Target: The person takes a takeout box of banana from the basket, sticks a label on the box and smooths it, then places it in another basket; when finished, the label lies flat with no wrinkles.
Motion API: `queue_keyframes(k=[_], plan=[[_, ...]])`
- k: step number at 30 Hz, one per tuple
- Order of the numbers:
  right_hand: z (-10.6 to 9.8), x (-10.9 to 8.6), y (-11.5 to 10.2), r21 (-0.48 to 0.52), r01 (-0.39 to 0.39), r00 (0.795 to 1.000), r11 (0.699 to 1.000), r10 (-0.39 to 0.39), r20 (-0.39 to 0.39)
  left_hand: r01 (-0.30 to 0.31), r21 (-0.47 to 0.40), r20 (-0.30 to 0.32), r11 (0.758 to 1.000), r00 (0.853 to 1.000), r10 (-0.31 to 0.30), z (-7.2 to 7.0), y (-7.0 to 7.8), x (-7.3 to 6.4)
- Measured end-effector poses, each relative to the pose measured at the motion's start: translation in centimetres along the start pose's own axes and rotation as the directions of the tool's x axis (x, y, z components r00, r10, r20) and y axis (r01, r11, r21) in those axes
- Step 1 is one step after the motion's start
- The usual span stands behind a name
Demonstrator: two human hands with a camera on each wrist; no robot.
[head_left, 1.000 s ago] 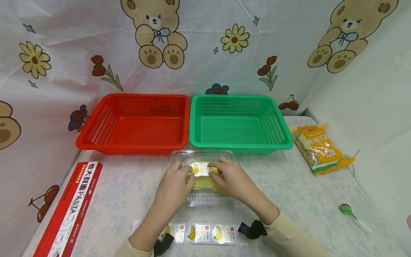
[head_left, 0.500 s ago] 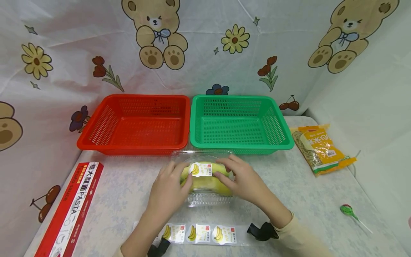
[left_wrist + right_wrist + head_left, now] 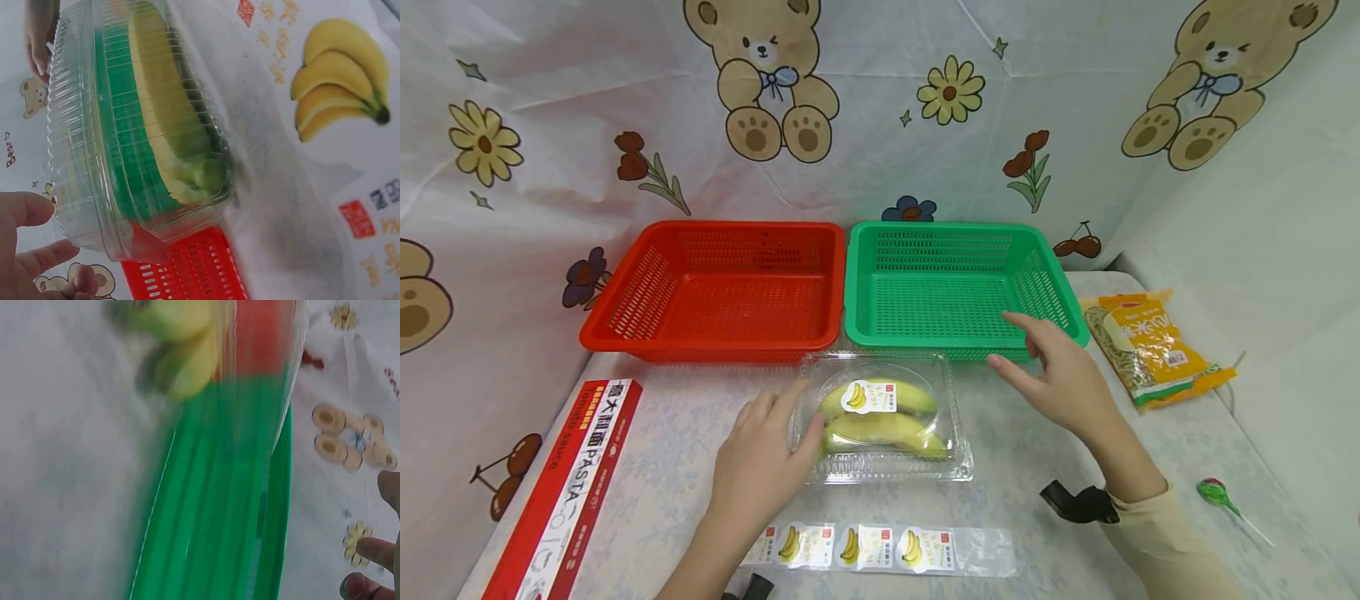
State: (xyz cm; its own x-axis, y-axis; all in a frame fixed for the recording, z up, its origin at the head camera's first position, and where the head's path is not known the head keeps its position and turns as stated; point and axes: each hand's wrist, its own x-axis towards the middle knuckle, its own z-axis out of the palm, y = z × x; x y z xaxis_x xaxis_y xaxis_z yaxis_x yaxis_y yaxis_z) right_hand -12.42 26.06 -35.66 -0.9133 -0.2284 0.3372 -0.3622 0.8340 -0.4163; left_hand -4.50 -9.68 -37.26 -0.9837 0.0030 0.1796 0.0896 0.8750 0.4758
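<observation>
A clear plastic clamshell box [image 3: 958, 450] with yellow-green bananas [image 3: 880, 429] inside lies closed on the table. On its lid sits a white banana sticker [image 3: 880, 397]. My left hand [image 3: 762, 458] is at the box's left side, fingers relaxed; whether they touch it I cannot tell. My right hand [image 3: 1060, 379] hovers in front of the green basket's right front corner, fingers loosely spread, holding nothing. A strip of banana stickers [image 3: 865, 547] lies in front of the box. The left wrist view shows the box's ribbed side [image 3: 81, 125] near my fingers.
Behind the box stand a red basket [image 3: 707, 343] and a green basket [image 3: 917, 341], side by side. A red pasta box [image 3: 561, 492] lies at left. On the right are a yellow food bag [image 3: 1157, 346] and a lollipop [image 3: 1213, 492].
Both hands have left the sticker on the lid, which stays flat there. My right hand has moved right, away from the box; my left hand has drawn back left and down.
</observation>
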Motion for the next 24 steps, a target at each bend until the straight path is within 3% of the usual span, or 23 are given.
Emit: queue_keyframes(k=[4,10,20,24], plan=[[-1.2,0.3,2.6,-0.054,-0.12,0.993,0.991,0.12,0.005,0.05,0.022,0.062,0.999,0.997,-0.051,0.1,-0.6,-0.3],[-2.6,0.8,5.7,-0.094,-0.264,0.961,0.96,0.27,0.051,0.101,0.04,0.143,0.994,0.984,-0.105,0.5,-1.3,-0.6],[-2.2,1.5,8.7,-0.147,-0.343,0.922,0.928,0.363,0.137,0.134,-0.006,0.18,0.991,0.975,-0.131,1.4,-2.0,-1.0],[-1.6,1.8,9.4,-0.12,-0.377,0.903,0.918,0.393,0.172,0.154,-0.047,0.214,0.987,0.967,-0.141,1.6,-2.1,-1.0]])
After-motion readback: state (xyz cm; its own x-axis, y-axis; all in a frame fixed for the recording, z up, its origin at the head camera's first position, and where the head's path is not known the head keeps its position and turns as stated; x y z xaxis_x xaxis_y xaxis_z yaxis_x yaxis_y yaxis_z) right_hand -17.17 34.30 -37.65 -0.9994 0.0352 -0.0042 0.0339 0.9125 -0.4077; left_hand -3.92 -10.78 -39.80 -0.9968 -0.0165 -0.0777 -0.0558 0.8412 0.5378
